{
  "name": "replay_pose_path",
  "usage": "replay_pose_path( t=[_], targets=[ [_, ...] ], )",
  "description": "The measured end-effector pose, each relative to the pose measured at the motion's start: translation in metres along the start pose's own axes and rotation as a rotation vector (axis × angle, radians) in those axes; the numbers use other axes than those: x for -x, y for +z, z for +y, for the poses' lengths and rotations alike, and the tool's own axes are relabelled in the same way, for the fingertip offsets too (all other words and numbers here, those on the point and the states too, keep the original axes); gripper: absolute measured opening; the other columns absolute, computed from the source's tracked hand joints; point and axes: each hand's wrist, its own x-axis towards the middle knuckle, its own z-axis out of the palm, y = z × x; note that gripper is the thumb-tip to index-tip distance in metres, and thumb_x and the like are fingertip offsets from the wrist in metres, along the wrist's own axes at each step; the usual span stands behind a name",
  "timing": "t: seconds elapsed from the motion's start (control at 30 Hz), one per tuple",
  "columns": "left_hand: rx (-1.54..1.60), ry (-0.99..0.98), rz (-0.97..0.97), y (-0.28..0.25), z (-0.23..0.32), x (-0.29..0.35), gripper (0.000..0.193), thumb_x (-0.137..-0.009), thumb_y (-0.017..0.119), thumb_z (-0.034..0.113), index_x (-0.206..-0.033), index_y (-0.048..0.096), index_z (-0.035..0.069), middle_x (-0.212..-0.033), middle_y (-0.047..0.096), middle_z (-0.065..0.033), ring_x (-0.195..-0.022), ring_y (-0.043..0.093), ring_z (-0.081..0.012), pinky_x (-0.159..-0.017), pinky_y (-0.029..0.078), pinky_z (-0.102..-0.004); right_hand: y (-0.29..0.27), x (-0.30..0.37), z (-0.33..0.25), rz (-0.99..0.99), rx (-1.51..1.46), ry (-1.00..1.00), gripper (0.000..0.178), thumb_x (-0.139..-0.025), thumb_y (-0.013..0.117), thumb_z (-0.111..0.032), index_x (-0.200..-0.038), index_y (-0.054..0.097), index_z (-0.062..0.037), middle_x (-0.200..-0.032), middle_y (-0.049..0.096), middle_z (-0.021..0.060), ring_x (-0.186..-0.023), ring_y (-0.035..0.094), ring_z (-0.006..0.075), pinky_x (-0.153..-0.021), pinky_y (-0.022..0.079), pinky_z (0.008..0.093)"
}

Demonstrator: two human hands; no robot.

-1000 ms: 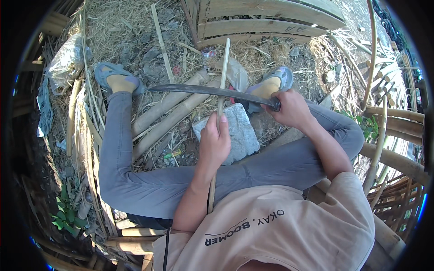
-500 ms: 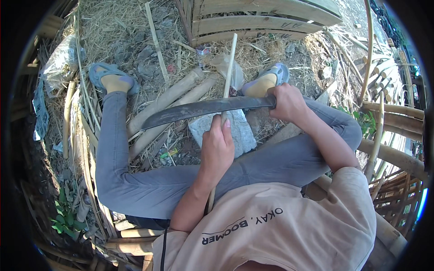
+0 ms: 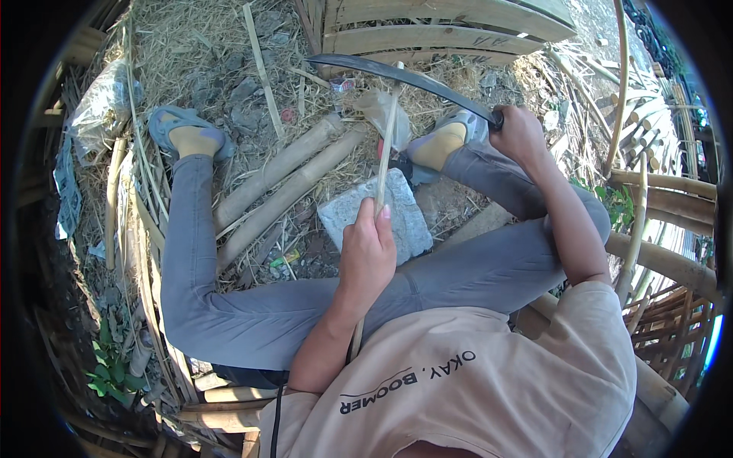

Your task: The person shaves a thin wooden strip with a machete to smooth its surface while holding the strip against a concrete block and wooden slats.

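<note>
Between my legs, my left hand (image 3: pixel 369 248) is closed around a thin pale bamboo strip (image 3: pixel 389 141). One end of the strip points away from me and the other runs back beneath my forearm to my shirt. My right hand (image 3: pixel 519 136) grips the dark handle of a machete (image 3: pixel 439 88) out to the right. Its long curved blade reaches leftward across the strip near the far end and looks to be touching it. Below the strip, a pale square stone block (image 3: pixel 408 221) lies on the ground.
Two bamboo poles (image 3: pixel 286 164) lie left of the block. A wooden slatted crate (image 3: pixel 435 34) stands at the far side. Cut bamboo pieces (image 3: pixel 649 126) are piled at right, near bamboo rails (image 3: pixel 664 202). A clear plastic bag (image 3: pixel 107 99) sits at far left; straw litters the ground.
My right hand has moved the machete away from me and slightly right, sliding from near my left hand to the strip's far end. My left hand keeps its hold, almost still.
</note>
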Motion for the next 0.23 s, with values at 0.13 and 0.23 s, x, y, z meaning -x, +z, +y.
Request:
replay_pose_path(
  t=[0.13,0.23],
  targets=[
    [0.044,-0.032,-0.034,0.001,0.003,-0.003,0.021,-0.104,0.048,0.019,-0.096,0.051,0.0,-0.067,0.059,-0.0261,-0.065,0.061,-0.0479,-0.056,0.041,-0.0535,-0.002,0.008,0.004,0.032,-0.008,-0.014,0.025,-0.072,0.065,-0.012,-0.092,0.075,-0.0002,-0.073,0.067,0.0248,-0.073,0.068,0.0409,-0.073,0.056,0.0458],
    [0.123,-0.096,-0.092,0.0,-0.002,-0.01,0.026,-0.103,0.053,0.025,-0.097,0.052,0.0,-0.069,0.061,-0.0258,-0.065,0.065,-0.0447,-0.058,0.044,-0.0529,0.013,0.02,-0.015,-0.007,-0.107,-0.092,0.023,-0.075,0.066,-0.013,-0.092,0.075,0.0,-0.071,0.066,0.0255,-0.073,0.068,0.0414,-0.074,0.056,0.0452]
  ],
)
